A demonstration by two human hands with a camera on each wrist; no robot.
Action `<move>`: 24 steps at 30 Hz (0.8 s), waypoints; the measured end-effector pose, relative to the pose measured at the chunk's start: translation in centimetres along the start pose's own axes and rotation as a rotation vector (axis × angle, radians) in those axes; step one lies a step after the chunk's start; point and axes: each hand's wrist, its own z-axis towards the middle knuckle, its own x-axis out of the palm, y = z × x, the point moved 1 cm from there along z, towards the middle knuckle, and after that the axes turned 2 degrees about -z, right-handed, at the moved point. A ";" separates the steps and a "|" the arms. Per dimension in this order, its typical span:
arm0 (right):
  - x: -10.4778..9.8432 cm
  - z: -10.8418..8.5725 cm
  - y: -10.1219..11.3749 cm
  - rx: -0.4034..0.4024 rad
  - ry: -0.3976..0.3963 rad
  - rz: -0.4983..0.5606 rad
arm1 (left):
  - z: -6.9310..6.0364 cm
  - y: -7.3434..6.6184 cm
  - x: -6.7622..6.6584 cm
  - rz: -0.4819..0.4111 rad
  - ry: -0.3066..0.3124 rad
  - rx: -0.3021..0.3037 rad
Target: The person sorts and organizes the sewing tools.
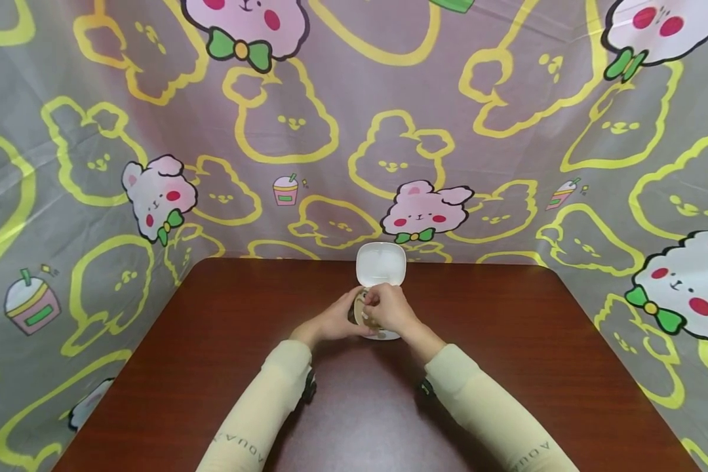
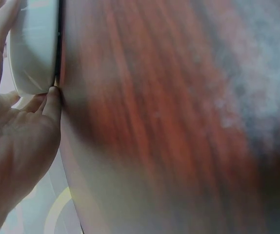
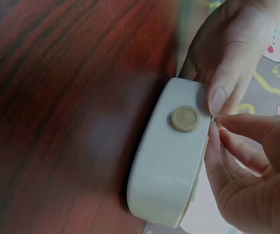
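A white case with rounded corners (image 3: 162, 161) stands on the table, its white lid (image 1: 381, 263) raised at the back. A round tan knob with a ridged edge (image 3: 185, 118) sticks out from the front. My left hand (image 1: 335, 321) grips the case at its left side, the thumb lying at the front top edge in the right wrist view. Over the tan inside of the case (image 1: 360, 308), my right hand (image 1: 391, 309) has its fingers curled. Its thumb and forefinger come together at the rim, beside the left thumb. Whatever may lie between those fingertips is hidden.
The case stands near the back edge of a dark reddish-brown wooden table (image 1: 242, 308). Behind the table and at both sides hangs a grey-pink cloth with cartoon rabbits (image 1: 295, 223). Pale sleeves (image 1: 271, 393) cover both forearms, with a dark device under each wrist.
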 end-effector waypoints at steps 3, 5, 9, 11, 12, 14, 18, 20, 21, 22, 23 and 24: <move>-0.4 -0.1 -0.2 -0.003 -0.006 -0.002 | -0.1 -0.1 0.0 -0.001 -0.003 -0.013; -0.8 -0.3 -0.4 -0.004 -0.019 -0.007 | -0.1 -0.1 0.0 -0.001 -0.008 -0.023; -2.0 -0.7 -1.0 -0.003 -0.033 -0.007 | -0.1 0.0 0.0 0.012 -0.007 -0.021; -2.7 -0.9 -1.3 0.005 -0.036 -0.003 | -0.1 0.0 0.0 0.028 -0.005 -0.023; -3.0 -1.0 -1.5 0.008 -0.039 -0.004 | -0.1 0.0 0.0 0.035 -0.003 -0.022; -3.8 -1.0 -1.9 0.015 -0.044 -0.003 | -0.1 0.0 -0.1 0.044 0.007 -0.034; -5.3 -1.0 -3.0 0.031 -0.069 -0.009 | -0.1 -0.3 -0.4 0.044 0.033 -0.060; -6.0 -1.0 -3.5 0.038 -0.082 -0.006 | -0.1 -0.4 -0.6 0.038 0.042 -0.076; -6.3 -1.0 -3.7 0.043 -0.088 -0.003 | -0.1 -0.4 -0.7 0.036 0.044 -0.079; -6.6 -1.0 -3.9 0.050 -0.092 0.000 | -0.1 -0.4 -0.8 0.034 0.047 -0.083; -6.9 -0.9 -4.0 0.056 -0.097 0.003 | -0.1 -0.4 -0.8 0.034 0.050 -0.090; -7.1 -0.9 -4.2 0.060 -0.098 0.001 | 0.0 -0.3 -0.8 0.035 0.053 -0.092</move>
